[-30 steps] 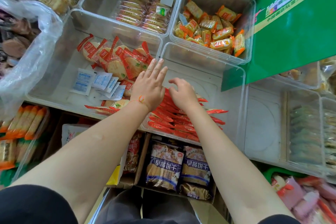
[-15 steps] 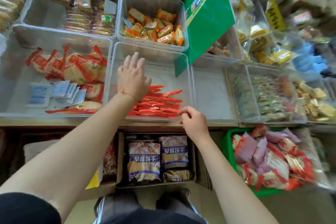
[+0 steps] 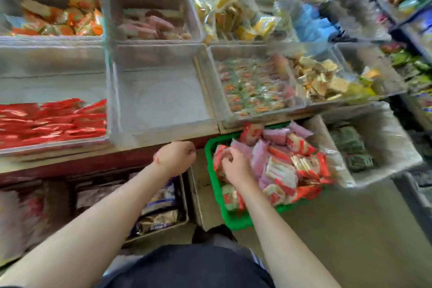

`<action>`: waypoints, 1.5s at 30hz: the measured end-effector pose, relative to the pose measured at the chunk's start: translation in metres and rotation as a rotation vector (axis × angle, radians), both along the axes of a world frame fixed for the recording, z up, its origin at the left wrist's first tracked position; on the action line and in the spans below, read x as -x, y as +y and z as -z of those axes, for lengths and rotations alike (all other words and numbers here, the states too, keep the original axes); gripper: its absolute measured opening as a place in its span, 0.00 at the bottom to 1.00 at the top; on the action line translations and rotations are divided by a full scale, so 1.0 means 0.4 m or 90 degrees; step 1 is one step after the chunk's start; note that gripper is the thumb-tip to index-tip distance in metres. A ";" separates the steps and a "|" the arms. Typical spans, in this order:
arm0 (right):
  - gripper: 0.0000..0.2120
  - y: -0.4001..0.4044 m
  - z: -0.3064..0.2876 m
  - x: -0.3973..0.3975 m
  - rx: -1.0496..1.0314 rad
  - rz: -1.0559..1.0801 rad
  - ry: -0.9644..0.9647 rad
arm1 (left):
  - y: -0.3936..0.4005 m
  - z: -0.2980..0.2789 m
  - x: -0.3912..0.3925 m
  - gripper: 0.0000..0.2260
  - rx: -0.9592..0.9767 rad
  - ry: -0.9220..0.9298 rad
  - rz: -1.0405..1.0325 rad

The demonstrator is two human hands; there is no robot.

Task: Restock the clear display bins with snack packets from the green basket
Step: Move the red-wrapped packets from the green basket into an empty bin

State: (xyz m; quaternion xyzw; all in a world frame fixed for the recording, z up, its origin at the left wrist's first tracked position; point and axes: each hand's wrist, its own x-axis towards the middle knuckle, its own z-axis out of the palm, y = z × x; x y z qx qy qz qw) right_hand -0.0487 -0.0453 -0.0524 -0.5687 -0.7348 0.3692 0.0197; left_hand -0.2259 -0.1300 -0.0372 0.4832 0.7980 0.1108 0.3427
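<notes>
The view is motion-blurred. A green basket (image 3: 233,221) sits low at centre right, heaped with red, pink and white snack packets (image 3: 280,166). My right hand (image 3: 236,166) is inside its left end, fingers curled round a red packet there. My left hand (image 3: 175,158) hovers beside the basket at the shelf's front edge, fingers curled, holding nothing. Above the hands stands a bare clear bin (image 3: 163,105). To its left, another clear bin holds thin red packets (image 3: 51,121).
More clear bins with mixed snacks line the shelf, one with green and red packets (image 3: 252,86) above the basket. A clear tub with green packs (image 3: 350,147) stands right of the basket. Cardboard boxes of bagged snacks (image 3: 161,217) sit under the shelf.
Both hands left the bin of red packets and swung right and down. My right hand went into the green basket; my left hand followed, curling its fingers. The view turned right.
</notes>
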 end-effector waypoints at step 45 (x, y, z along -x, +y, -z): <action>0.16 0.548 0.082 -0.515 -0.180 -0.156 -0.249 | 0.400 0.062 -0.556 0.12 -0.008 -0.563 -0.501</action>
